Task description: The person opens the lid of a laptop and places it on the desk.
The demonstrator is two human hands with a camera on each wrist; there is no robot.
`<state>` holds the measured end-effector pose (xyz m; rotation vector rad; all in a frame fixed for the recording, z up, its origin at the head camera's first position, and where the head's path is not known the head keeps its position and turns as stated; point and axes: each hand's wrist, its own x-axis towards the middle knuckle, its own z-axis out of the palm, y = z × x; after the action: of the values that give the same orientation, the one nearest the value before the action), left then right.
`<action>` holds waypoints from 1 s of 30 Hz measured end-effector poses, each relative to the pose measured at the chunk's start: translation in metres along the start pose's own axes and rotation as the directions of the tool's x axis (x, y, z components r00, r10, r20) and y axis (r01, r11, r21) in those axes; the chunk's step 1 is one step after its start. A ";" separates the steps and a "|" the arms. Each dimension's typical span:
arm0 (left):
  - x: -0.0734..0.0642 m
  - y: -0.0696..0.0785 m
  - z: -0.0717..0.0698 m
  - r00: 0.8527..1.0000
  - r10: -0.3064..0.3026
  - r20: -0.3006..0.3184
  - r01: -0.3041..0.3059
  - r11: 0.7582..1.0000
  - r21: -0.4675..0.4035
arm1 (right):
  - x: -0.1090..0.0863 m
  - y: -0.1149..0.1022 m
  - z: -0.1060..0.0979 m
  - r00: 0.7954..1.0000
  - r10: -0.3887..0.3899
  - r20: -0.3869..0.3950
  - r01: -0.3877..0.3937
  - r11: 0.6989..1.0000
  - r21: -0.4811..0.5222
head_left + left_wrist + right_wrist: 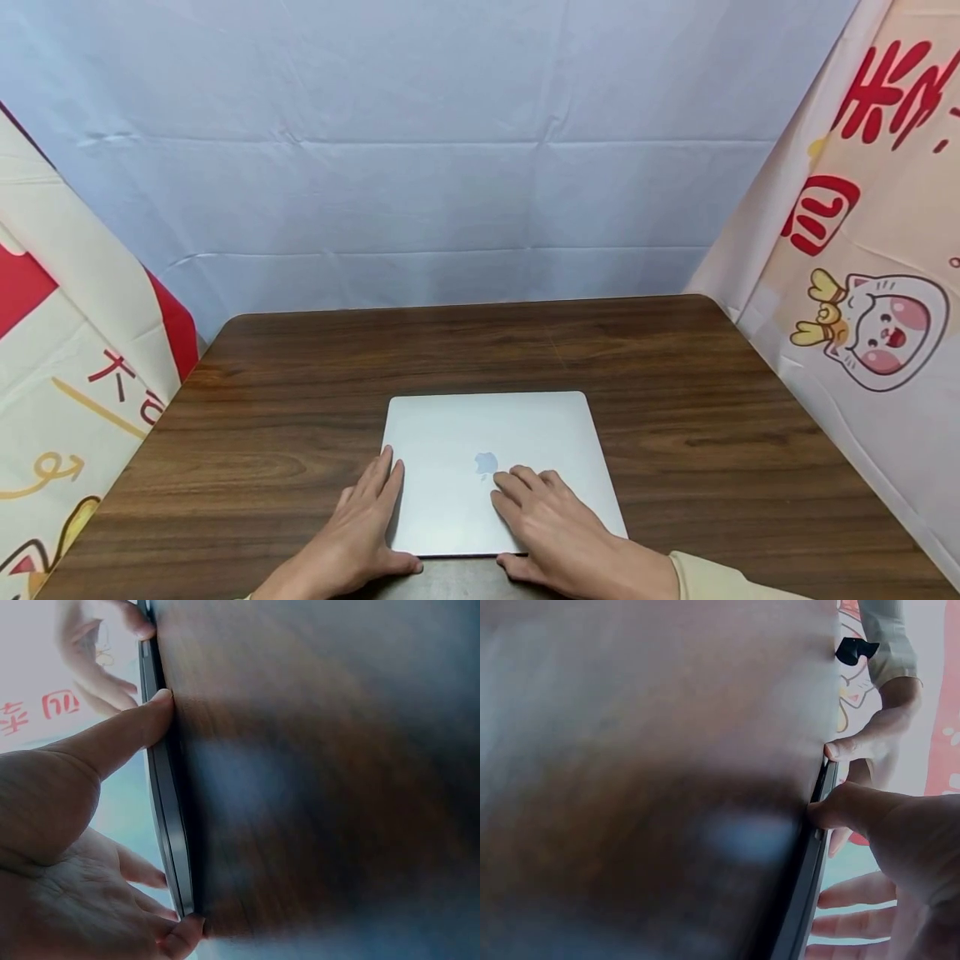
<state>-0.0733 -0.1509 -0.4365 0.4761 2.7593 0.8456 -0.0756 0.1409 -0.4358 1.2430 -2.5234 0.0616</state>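
Observation:
A closed silver laptop (450,425) lies flat on the wooden table, an apple logo on its lid. At its left front corner is my left hand (360,521), fingers straight along the left side and thumb by the front edge. My right hand (551,521) rests over the front of the lid, fingers spread loosely and its thumb at the front edge. The left wrist view shows the left thumb (157,712) touching the laptop's dark front edge (171,817). In the right wrist view, the right thumb (825,814) touches that edge too.
The dark brown wooden table (300,375) extends around the laptop on all sides. Behind it hangs a pale, creased cloth (420,192). Printed cloths with red characters and cartoons stand at the left (67,400) and right (862,333).

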 end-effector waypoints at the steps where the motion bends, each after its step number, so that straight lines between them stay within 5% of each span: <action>1: 0.000 0.000 0.000 1.000 0.000 0.000 0.000 1.000 0.002 | 0.001 0.000 0.000 1.000 -0.005 -0.013 0.005 1.000 -0.007; 24: 0.000 0.000 -0.001 1.000 -0.003 -0.011 0.003 1.000 0.006 | 0.004 0.001 -0.003 0.983 -0.165 -0.082 0.163 0.986 -0.023; 30: -0.001 0.000 -0.001 1.000 -0.018 -0.021 0.018 1.000 -0.002 | 0.004 0.001 -0.003 0.966 -0.221 -0.132 0.210 0.973 -0.091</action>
<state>-0.0726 -0.1518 -0.4354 0.4436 2.7777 0.8536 -0.0780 0.1394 -0.4321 1.4219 -2.2361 0.0021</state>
